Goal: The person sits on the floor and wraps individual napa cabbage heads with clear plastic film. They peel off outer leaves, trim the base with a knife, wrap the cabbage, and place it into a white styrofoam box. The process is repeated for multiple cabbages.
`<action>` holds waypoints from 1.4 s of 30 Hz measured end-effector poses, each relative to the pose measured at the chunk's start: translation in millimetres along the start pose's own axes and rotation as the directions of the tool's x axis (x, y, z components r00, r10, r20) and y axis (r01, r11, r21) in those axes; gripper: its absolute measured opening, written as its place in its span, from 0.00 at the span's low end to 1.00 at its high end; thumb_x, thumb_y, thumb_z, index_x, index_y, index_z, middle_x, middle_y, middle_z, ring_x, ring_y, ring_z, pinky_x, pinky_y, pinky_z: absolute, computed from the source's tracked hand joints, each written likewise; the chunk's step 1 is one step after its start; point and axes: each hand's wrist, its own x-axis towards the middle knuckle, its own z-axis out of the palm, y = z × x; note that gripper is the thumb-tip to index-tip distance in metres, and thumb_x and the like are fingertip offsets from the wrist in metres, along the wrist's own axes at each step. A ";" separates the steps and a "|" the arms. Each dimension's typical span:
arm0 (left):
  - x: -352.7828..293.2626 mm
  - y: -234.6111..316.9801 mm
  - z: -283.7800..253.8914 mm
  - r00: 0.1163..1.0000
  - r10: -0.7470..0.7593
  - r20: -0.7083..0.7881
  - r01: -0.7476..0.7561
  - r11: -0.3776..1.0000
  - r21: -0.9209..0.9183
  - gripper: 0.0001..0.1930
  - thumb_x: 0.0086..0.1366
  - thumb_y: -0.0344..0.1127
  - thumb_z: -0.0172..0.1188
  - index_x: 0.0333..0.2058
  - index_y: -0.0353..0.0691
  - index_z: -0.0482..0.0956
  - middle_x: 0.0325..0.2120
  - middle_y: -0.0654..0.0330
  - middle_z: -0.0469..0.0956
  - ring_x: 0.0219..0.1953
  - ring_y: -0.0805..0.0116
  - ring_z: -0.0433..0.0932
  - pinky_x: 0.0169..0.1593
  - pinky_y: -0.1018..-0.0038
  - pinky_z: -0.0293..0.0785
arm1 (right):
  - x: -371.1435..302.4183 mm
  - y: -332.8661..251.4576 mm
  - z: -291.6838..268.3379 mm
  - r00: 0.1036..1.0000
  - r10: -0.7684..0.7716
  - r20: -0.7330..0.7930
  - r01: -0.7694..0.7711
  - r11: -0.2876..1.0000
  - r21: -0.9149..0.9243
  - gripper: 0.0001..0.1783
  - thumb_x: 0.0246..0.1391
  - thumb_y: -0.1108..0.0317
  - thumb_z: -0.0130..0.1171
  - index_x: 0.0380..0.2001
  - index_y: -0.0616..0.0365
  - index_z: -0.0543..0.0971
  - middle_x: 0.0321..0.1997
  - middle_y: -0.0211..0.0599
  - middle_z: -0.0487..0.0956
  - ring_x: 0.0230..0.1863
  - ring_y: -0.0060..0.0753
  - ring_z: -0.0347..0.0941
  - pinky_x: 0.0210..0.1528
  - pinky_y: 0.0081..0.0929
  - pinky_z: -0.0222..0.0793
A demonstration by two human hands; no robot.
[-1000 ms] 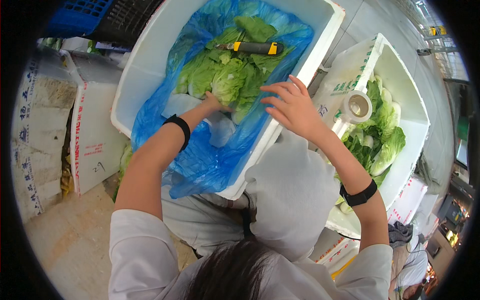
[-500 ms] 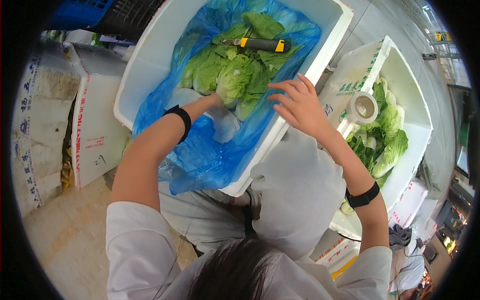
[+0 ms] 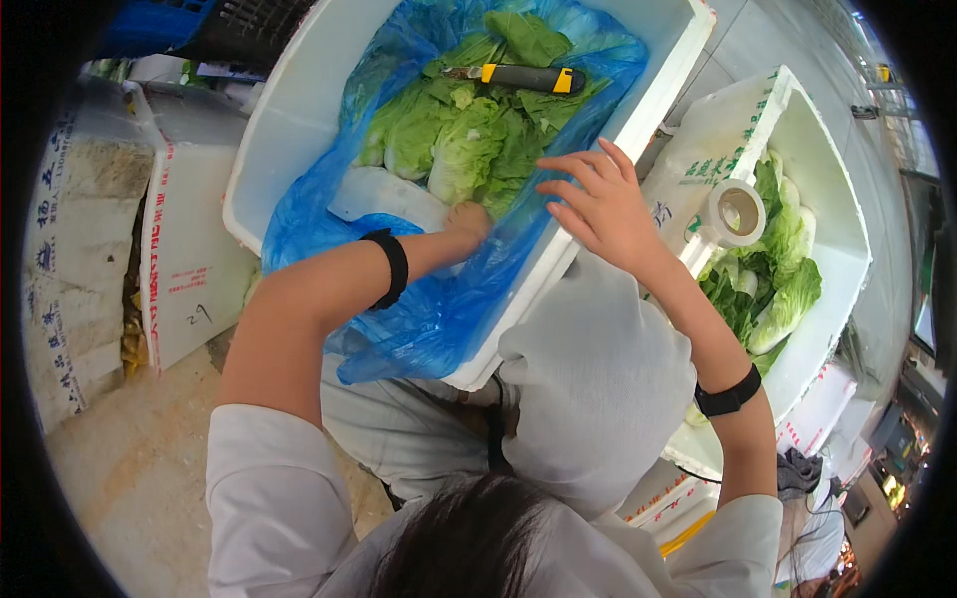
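My left hand [image 3: 469, 222] reaches into a white foam box [image 3: 261, 169], down at the near end of the leafy green heads [image 3: 467, 145]. Its fingers are curled, with their tips hidden, and what they hold, if anything, cannot be made out. A blue plastic bag [image 3: 404, 334] lines the box around the greens. Over the box's right rim my right hand [image 3: 605, 211] hangs with fingers spread, holding nothing. On top of the far leaves lies a yellow-and-black knife [image 3: 538, 79]. A pale sheet [image 3: 384, 196] lies beside my left hand.
To the right stands a second foam box [image 3: 842, 269] with more leafy heads [image 3: 788, 269]. A tape roll [image 3: 738, 213] sits at its near-left rim. Printed foam boxes [image 3: 194, 229] stand on the left, below a dark crate [image 3: 254, 35].
My left hand has moved right along the near end of the greens, uncovering more of the pale sheet. My right hand has hardly moved.
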 end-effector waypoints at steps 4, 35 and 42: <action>23.3 -7.6 2.5 0.947 0.046 0.317 0.006 0.987 -0.160 0.26 0.56 0.50 0.53 0.48 0.37 0.72 0.54 0.50 0.68 0.56 0.51 0.66 0.56 0.61 0.62 | -0.2 0.4 0.8 1.000 -0.002 -0.003 0.002 1.000 0.000 0.09 0.52 0.61 0.53 0.32 0.51 0.77 0.46 0.26 0.73 0.51 0.31 0.66 0.65 0.44 0.48; 32.9 -15.0 7.8 0.934 0.227 0.276 -0.088 0.895 -0.438 0.38 0.44 0.58 0.63 0.41 0.24 0.76 0.40 0.42 0.77 0.43 0.52 0.77 0.45 0.66 0.72 | -0.4 -0.5 -0.5 1.000 -0.003 -0.009 0.003 1.000 -0.008 0.08 0.52 0.62 0.53 0.33 0.51 0.77 0.46 0.27 0.73 0.50 0.31 0.66 0.65 0.44 0.47; 21.3 -15.9 7.9 0.972 0.181 0.149 -0.094 0.882 -0.461 0.29 0.48 0.54 0.64 0.35 0.29 0.79 0.31 0.51 0.80 0.33 0.63 0.79 0.37 0.68 0.73 | -2.2 0.1 2.5 1.000 0.014 -0.001 -0.014 1.000 0.000 0.08 0.52 0.63 0.52 0.34 0.48 0.77 0.48 0.25 0.73 0.51 0.32 0.65 0.65 0.42 0.45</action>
